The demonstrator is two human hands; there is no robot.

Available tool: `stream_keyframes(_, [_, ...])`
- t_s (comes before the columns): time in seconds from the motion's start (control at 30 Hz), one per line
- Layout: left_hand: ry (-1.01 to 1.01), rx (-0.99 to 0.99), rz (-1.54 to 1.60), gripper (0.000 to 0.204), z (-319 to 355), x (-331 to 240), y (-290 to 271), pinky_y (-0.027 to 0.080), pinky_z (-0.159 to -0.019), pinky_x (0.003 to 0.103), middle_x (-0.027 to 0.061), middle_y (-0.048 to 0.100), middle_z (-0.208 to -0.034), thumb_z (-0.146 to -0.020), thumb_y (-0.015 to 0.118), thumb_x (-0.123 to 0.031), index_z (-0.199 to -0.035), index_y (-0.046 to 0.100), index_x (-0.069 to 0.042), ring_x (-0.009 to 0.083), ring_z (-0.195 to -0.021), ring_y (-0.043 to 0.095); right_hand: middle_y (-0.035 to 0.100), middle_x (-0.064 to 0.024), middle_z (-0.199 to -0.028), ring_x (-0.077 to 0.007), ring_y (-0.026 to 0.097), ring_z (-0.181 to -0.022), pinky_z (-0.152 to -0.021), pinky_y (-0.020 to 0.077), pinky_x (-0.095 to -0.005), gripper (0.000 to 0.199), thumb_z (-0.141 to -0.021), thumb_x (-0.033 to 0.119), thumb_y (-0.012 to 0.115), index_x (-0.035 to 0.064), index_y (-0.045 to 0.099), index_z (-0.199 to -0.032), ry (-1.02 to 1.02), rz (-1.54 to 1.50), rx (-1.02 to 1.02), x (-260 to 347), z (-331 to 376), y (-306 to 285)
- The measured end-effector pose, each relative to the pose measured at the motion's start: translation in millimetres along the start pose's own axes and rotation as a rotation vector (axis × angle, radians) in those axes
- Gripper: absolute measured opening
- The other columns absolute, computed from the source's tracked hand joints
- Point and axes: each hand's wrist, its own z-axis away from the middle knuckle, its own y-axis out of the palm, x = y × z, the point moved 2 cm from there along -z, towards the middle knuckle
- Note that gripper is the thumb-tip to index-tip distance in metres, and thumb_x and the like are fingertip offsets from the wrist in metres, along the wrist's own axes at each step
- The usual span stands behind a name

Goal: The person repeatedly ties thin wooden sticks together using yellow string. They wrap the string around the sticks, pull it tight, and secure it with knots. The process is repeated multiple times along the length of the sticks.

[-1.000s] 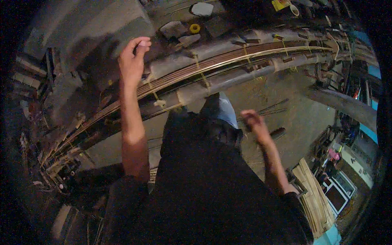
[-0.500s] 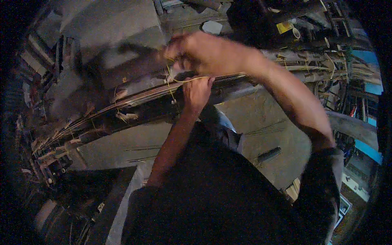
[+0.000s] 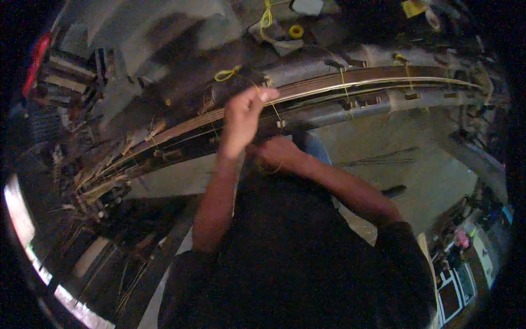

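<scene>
A long bundle of thin strips (image 3: 323,86) runs across in front of me, bending with the lens. My left hand (image 3: 243,118) is at the middle of the bundle, its thumb and forefinger pinched on a thin yellow cord (image 3: 258,86). Closer to my body, my right hand (image 3: 280,153) is curled and somewhat blurred; its fingertips are hidden, and a thin loop shows below it. Further right, a yellow tie (image 3: 344,82) crosses the bundle. Just beyond my left hand lies a small yellow cord coil (image 3: 227,74).
Rounded dark beams (image 3: 372,102) run alongside the bundle. At the far side are a yellow ring (image 3: 296,31), a hank of yellow cord (image 3: 267,16) and a pale flat piece (image 3: 308,6). Thin rods (image 3: 378,158) and a dark object (image 3: 394,192) lie on the floor at right.
My right hand has come down from above the bundle toward my body. The left hand has shifted left and turned, now pinching the cord. The view has swung, uncovering the far-side items.
</scene>
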Motion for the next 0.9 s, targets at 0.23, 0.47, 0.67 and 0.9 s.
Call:
stream_keyframes(0.23, [-0.31,0.095,0.174,0.035,-122.6,35.9,-9.3,0.041,-0.055,0.027,-0.0025,0.046,-0.062,-0.093,0.051,-0.037,-0.072,0.052,-0.009,0.0099,-0.056,0.043,0.062,-0.0068,-0.096,-0.0275,0.059,-0.094,-0.075,0.0524,-0.0379,0.022,-0.07,0.013,0.065,0.0123,0.065,-0.092,0.051,0.309,-0.671,1.5,28.7,-129.6])
stream_keyframes(0.47, [0.324,0.164,-0.851,0.039,-106.8,21.8,-63.6,0.049,-0.072,0.043,0.0127,0.061,-0.078,-0.091,0.05,-0.041,-0.088,0.063,-0.005,0.0315,-0.079,0.062,0.068,-0.0113,-0.083,-0.0252,0.066,-0.077,-0.07,0.0523,-0.0364,0.006,-0.081,0.006,0.064,0.0041,0.067,-0.085,0.206,-0.056,-1.043,24.8,93.0,-115.2])
stream_keyframes(0.67, [1.007,0.488,-0.7,0.016,-54.0,55.4,-62.7,0.049,-0.074,0.039,0.0036,0.061,-0.083,-0.089,0.051,-0.025,-0.083,0.064,-0.018,0.0243,-0.087,0.06,0.065,-0.0074,-0.091,-0.0115,0.058,-0.079,-0.071,0.0464,-0.0262,0.017,-0.09,0.011,0.059,-0.001,0.064,-0.101,0.672,-0.246,-0.562,23.2,143.3,50.2])
stream_keyframes(0.9, [0.487,-0.175,-0.496,0.017,-24.7,31.1,-225.3,0.049,-0.079,0.042,0.009,0.064,-0.096,-0.09,0.054,-0.021,-0.097,0.062,-0.008,0.0318,-0.091,0.062,0.063,-0.0114,-0.108,-0.0193,0.06,-0.098,-0.079,0.0493,-0.0279,0.044,-0.089,0.012,0.059,0.0047,0.044,-0.129,0.637,-1.578,-0.698,121.6,-52.3,87.3])
